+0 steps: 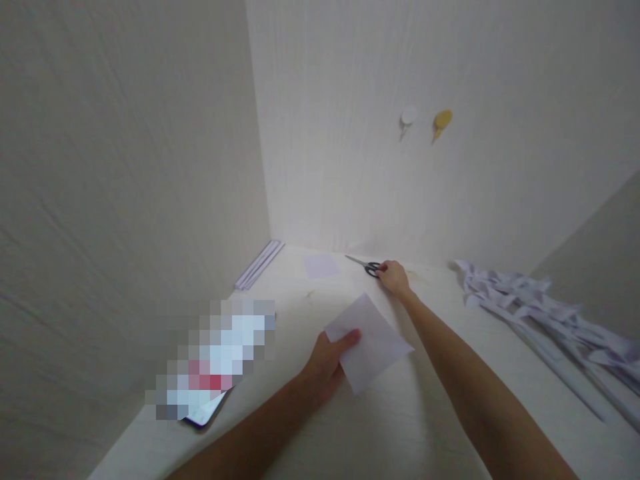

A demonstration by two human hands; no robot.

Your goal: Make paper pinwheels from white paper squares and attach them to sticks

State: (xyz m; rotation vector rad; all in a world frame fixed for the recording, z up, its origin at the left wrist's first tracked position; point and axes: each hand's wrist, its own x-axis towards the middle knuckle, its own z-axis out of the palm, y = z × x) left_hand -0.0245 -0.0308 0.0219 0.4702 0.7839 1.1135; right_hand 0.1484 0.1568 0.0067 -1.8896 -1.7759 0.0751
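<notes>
My left hand (pixel 330 360) pinches a square sheet of white paper (pixel 375 350) by its left side, thumb on top, held with one corner toward the wall. Farther off, my right hand (pixel 394 277) has its fingers closed at the black handles of a pair of scissors (pixel 371 267). The scissors lie on the white surface near the back wall, blades pointing left. Left of the blade tips, a second small sheet of paper (pixel 321 266) lies flat.
Folded paper strips (pixel 260 265) lie along the left wall. A phone (pixel 203 417) with a blurred-out screen is at the left. On the right are rolled paper sticks (pixel 550 357) and curled paper pieces (pixel 525 293). A white hook (pixel 408 118) and a yellow hook (pixel 443 120) hang on the back wall.
</notes>
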